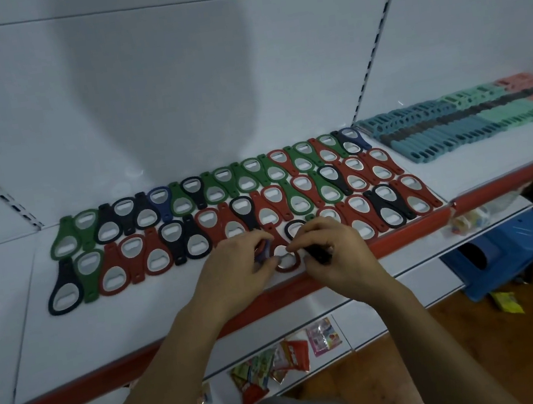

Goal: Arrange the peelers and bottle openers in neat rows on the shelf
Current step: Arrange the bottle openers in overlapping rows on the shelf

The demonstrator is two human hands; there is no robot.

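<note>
Bottle openers [241,205] lie in head-to-tail rows across our white shelf [169,301], red, green, black and blue loops round metal plates. Peelers [453,131] sit packed to the right. We judge the openers light, stiff and flat, best pinched at the narrow handle. At the front edge our left hand [237,271] pinches a blue opener [262,248], and our right hand [334,254] pinches a black opener [316,251].

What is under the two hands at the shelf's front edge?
Between them lies a red bottle opener. The left hand holds a blue opener, the right hand a black opener, both mostly hidden by fingers. The shelf beneath the palms is covered.
</note>
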